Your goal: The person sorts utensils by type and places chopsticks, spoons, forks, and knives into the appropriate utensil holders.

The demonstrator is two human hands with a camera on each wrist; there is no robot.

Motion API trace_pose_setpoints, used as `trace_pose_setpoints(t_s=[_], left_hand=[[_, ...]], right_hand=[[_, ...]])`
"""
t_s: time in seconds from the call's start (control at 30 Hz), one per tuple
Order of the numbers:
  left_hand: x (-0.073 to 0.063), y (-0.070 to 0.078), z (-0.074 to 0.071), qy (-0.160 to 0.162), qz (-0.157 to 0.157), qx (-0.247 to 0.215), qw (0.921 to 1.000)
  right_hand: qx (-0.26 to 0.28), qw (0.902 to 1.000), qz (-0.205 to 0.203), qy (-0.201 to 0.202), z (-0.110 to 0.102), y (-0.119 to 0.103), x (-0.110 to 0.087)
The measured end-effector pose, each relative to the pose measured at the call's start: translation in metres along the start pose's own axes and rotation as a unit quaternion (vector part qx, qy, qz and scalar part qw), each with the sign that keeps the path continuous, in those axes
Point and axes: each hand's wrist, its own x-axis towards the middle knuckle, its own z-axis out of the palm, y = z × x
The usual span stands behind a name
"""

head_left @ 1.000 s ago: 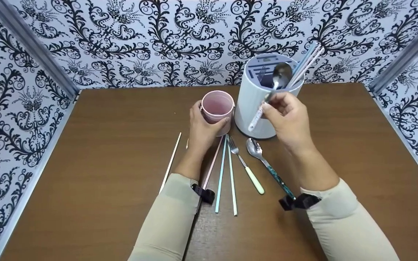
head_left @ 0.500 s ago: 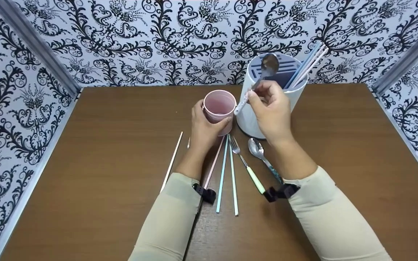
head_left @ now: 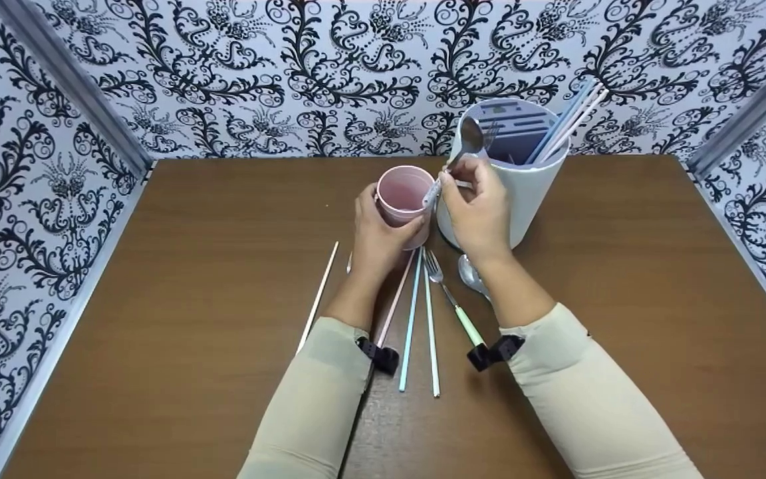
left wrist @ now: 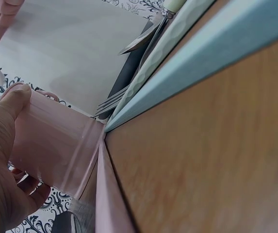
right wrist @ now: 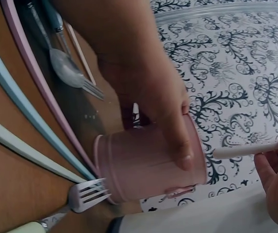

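My left hand (head_left: pixel 383 229) grips a pink cup (head_left: pixel 401 181), thumb along its near side, fingers round the far side; the cup stands upright on the table. My right hand (head_left: pixel 479 206) pinches a spoon (head_left: pixel 471 136) by its pale patterned handle. The spoon's bowl points up, and its handle end overlaps the cup's right rim in the head view. In the right wrist view, the white spoon handle (right wrist: pixel 245 150) points at the mouth of the pink cup (right wrist: pixel 143 160). A white cutlery holder (head_left: pixel 536 199) stands just behind my right hand.
Blue and pale chopsticks (head_left: pixel 569 126) lean in the holder. Before the cup lie a pink chopstick (head_left: pixel 396 303), a blue one (head_left: pixel 409 326), a pale green one (head_left: pixel 431 332), a green-handled fork (head_left: pixel 467 324) and another spoon (head_left: pixel 471 274). A white chopstick (head_left: pixel 318 296) lies left.
My right hand has carried the spoon left from over the holder's front to the cup's right rim. The left hand keeps its grip on the cup.
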Motion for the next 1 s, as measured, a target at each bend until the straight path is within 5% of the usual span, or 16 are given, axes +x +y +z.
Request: trace_pose_setpoints(t_s=[0.77, 1.0], left_hand=[[-0.001, 0.001, 0.000, -0.003, 0.002, 0.013, 0.9999], [0.000, 0.000, 0.001, -0.002, 0.002, 0.007, 1.0000]], right_hand=[[-0.167, 0.9844, -0.013, -0.054, 0.010, 0.029, -0.009], [-0.169, 0.9823, -0.003, -0.081, 0.012, 0.031, -0.009]])
